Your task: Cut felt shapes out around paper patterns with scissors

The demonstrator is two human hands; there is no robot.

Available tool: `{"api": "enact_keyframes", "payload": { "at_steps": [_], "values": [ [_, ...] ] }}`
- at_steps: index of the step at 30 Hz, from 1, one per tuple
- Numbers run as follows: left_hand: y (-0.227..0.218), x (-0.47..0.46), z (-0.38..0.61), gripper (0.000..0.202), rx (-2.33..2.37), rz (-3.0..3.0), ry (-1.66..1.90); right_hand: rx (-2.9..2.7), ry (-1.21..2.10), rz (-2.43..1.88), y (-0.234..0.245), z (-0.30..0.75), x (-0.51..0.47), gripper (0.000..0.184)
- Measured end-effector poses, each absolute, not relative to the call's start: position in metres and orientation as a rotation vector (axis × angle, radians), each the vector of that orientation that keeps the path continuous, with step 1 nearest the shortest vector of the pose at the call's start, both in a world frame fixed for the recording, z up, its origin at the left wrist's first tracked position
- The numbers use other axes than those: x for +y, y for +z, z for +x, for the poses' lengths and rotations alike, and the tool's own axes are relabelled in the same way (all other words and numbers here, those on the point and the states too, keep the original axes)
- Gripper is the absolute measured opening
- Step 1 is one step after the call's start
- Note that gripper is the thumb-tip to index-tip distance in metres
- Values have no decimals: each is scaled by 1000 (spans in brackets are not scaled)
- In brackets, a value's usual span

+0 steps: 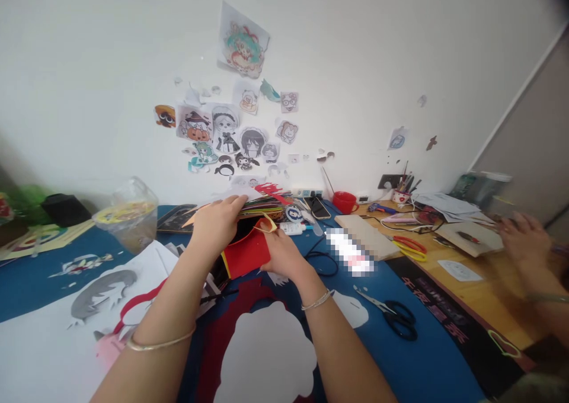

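Observation:
My left hand (pixel 217 224) rests fingers-down on a stack of coloured paper sheets (pixel 258 208) at the back of the blue table, gripping its near edge. My right hand (pixel 281 255) pinches the edge of a red paper sheet (pixel 246 255) that bends down from the stack between both hands. Each wrist wears a thin bangle. Below my arms lies dark red paper (pixel 226 332) with a white cloud-shaped cut-out (pixel 267 355).
Black-handled scissors (pixel 395 314) lie right of my right arm; red-and-yellow scissors (pixel 409 246) sit further right. A clear plastic container (pixel 127 213) stands at the left. A red cup (pixel 344 201) is at the back. Another person's hand (pixel 520 234) rests on the wooden desk at right.

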State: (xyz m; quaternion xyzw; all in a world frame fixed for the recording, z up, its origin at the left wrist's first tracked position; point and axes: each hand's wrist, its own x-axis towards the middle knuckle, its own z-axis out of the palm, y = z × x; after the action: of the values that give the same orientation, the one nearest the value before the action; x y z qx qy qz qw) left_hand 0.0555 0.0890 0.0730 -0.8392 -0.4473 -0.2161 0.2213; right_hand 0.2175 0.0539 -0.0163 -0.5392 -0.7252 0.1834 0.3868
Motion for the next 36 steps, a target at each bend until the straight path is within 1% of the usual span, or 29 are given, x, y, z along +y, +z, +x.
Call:
{"api": "enact_keyframes", "payload": {
  "at_steps": [2, 4, 5, 8, 9, 11, 14, 17, 19, 23, 27, 29, 30, 32, 33, 36],
  "values": [
    [73, 89, 55, 43, -1244, -2324, -599, -1859, 430, -1355, -16, 219, 55, 97],
    [72, 90, 55, 43, -1240, -2328, -596, -1855, 404, -1348, -14, 220, 56, 89],
    [72, 90, 55, 43, -1234, -2328, -595, -1841, 395, -1352, -13, 221, 57, 79],
    [72, 90, 54, 43, -1217, -2322, -583, -1746, 375, -1395, -9, 222, 58, 36],
    [72, 90, 54, 43, -1214, -2320, -578, -1700, 370, -1414, -7, 222, 59, 26],
    [72, 90, 55, 43, -1212, -2321, -566, -1596, 368, -1441, -5, 219, 60, 16],
    [72, 90, 56, 43, -1202, -2336, -542, -1433, 418, -1443, -5, 215, 62, 18],
    [72, 89, 58, 42, -1187, -2355, -506, -1280, 554, -1397, -8, 211, 65, 20],
    [72, 87, 59, 41, -1181, -2367, -479, -1186, 665, -1335, -10, 209, 67, 18],
    [74, 83, 62, 39, -1182, -2380, -443, -999, 903, -1136, -8, 202, 68, 15],
    [77, 77, 66, 37, -1230, -2373, -399, -873, 1112, -879, -3, 197, 64, 22],
    [78, 74, 69, 33, -1255, -2366, -384, -840, 1162, -794, -1, 196, 61, 27],
    [79, 73, 70, 34, -1260, -2367, -376, -828, 1177, -769, -1, 196, 61, 28],
    [79, 70, 72, 42, -1262, -2364, -348, -819, 1195, -746, -1, 196, 59, 31],
    [79, 69, 73, 43, -1267, -2353, -334, -823, 1198, -748, -1, 196, 59, 32],
    [76, 68, 77, 35, -1315, -2282, -332, -864, 1184, -792, 0, 197, 58, 34]
  ]
}}
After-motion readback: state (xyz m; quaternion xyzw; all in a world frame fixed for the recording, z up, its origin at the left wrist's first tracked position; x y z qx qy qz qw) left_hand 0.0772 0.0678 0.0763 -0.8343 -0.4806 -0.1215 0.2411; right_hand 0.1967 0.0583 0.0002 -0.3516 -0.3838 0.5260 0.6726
